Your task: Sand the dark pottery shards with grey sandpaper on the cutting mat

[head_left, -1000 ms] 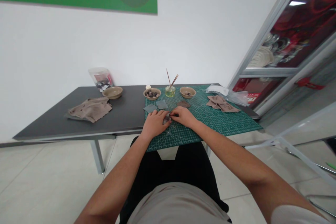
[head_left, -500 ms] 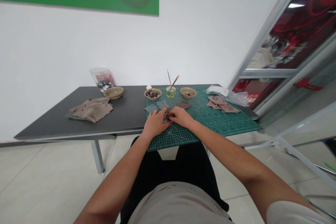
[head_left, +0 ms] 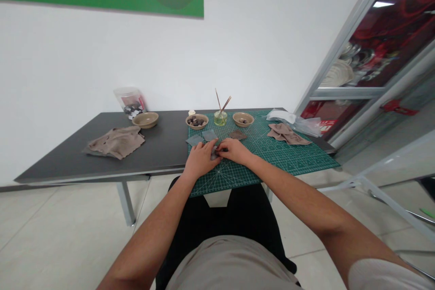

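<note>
My left hand (head_left: 200, 159) and my right hand (head_left: 234, 149) meet near the middle of a green cutting mat (head_left: 272, 158), their fingers pinching a small dark stone (head_left: 215, 154) that is mostly hidden. Beyond my left fingertips lie two grey squares of abrasive paper (head_left: 195, 140). A brown flat scrap (head_left: 237, 134) sits just above my right hand, not touched. Farther back are a tan bowl of dark pebbles (head_left: 196, 121), a glass jar with thin brushes (head_left: 220, 118), and another tan bowl (head_left: 243, 119).
The mat lies on a dark grey table (head_left: 159, 154), with a tan bowl (head_left: 145, 120), a beige cloth (head_left: 115, 142) and a clear bag of dark and white pieces (head_left: 131, 103) on the left. A brown cloth (head_left: 288, 134) and plastic bag (head_left: 299, 122) lie at right.
My hands stay together around the small stone, with only slight shifts of the fingers. The camera view has moved a little.
</note>
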